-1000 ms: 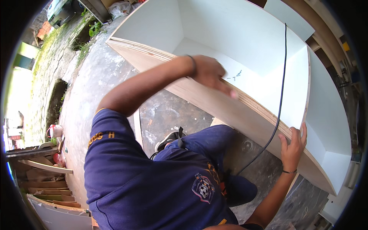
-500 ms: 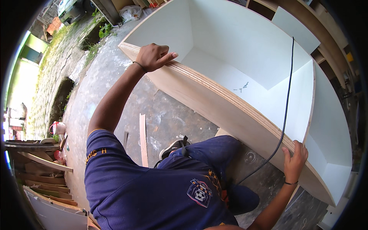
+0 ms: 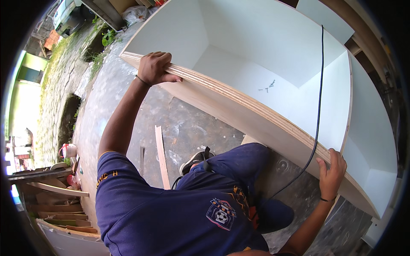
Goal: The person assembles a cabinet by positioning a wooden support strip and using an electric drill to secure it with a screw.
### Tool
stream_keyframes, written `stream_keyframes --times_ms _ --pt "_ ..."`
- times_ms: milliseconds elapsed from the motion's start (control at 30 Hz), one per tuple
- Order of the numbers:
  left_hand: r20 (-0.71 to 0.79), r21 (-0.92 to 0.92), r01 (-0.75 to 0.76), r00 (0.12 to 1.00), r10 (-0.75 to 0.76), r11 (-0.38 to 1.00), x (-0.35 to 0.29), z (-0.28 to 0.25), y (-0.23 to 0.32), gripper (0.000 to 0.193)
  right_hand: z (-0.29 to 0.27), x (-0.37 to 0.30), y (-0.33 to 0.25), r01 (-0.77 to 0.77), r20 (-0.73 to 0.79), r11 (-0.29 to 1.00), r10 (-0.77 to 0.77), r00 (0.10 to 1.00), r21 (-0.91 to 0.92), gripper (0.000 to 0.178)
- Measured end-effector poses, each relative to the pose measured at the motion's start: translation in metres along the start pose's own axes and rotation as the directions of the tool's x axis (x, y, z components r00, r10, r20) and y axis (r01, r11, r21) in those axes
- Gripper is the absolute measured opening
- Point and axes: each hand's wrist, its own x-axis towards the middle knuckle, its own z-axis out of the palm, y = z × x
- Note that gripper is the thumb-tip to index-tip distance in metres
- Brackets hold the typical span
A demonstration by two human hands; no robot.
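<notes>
A large plywood cabinet box (image 3: 222,101) with white inner faces lies before me, its open side up. My left hand (image 3: 155,69) is closed over the layered rim near the far left corner, fingers on top and thumb against the outer face. At the near right, my right hand (image 3: 333,174) grips the same rim, its fingers over the edge beside a divider (image 3: 348,102) and its thumb on the outer side. A black cable (image 3: 319,98) runs across the box and over the rim, left of my right hand. Several small screws (image 3: 268,87) lie inside on the white panel.
Narrow wood strips (image 3: 161,155) lie on the concrete floor (image 3: 111,102) beside my foot. Offcut boards (image 3: 64,215) are stacked at the lower left, near a white bucket (image 3: 69,150). More panels (image 3: 324,19) stand behind the box. A plastic bag (image 3: 136,15) sits beyond its far corner.
My left hand has shifted left and slightly down in the picture, its thumb dropping from the rim to the outer face. The box's left corner appears a little further left. My right hand still grips the rim.
</notes>
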Motion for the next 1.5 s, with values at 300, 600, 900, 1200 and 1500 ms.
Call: stream_keyframes --times_ms 300,600,900,1200,1500 --pt "-0.127 -0.015 -0.064 0.99 0.062 0.998 -0.016 0.028 -0.027 0.072 -0.01 0.014 0.004 -0.029 -0.143 0.993 0.045 0.989 0.112 0.04" --pt "-0.047 0.058 -0.037 0.998 0.04 0.998 -0.015 0.027 -0.027 0.076 -0.015 0.009 0.006 -0.292 -0.129 0.898 0.349 0.928 0.329 0.064" --pt "-0.034 0.049 -0.006 0.999 0.008 0.999 -0.018 0.033 -0.033 0.079 -0.006 0.013 0.001 -0.248 -0.066 0.929 0.275 0.959 0.274 0.046" --pt "-0.058 0.082 -0.021 0.998 0.026 0.996 -0.017 0.033 -0.035 0.08 -0.008 0.015 0.003 -0.238 -0.089 0.937 0.268 0.959 0.255 0.047" --pt "-0.075 0.051 0.002 0.997 0.002 0.999 -0.019 0.031 -0.024 0.08 -0.012 0.016 0.006 -0.182 -0.119 0.959 0.211 0.97 0.218 0.045"
